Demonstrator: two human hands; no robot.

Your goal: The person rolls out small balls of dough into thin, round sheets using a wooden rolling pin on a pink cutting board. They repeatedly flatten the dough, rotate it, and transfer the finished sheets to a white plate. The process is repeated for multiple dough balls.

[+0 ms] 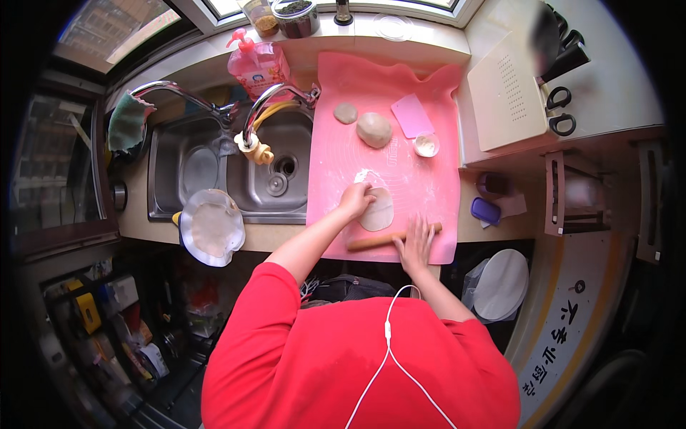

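Observation:
A flattened oval of dough (378,211) lies on a pink silicone mat (343,155). The fingers of my left hand (358,200) touch its upper left edge; whether they pinch it I cannot tell. Just below the dough, a wooden rolling pin (375,242) lies aslant on the mat, with my right hand (417,241) flat over its right part, fingers extended. Farther back on the mat are a large dough ball (374,130), a small dough piece (345,113), a pink dough scraper (411,116) and a small cup of white flour (426,145). Loose flour (363,175) is scattered near my left hand.
Left of the mat is a double steel sink (268,217) with a faucet (268,96). A plate with flattened dough (213,225) stands at the counter's front edge. A pink pump bottle (260,67) is behind the sink. To the right are scissors (560,113) and a purple lid (485,211).

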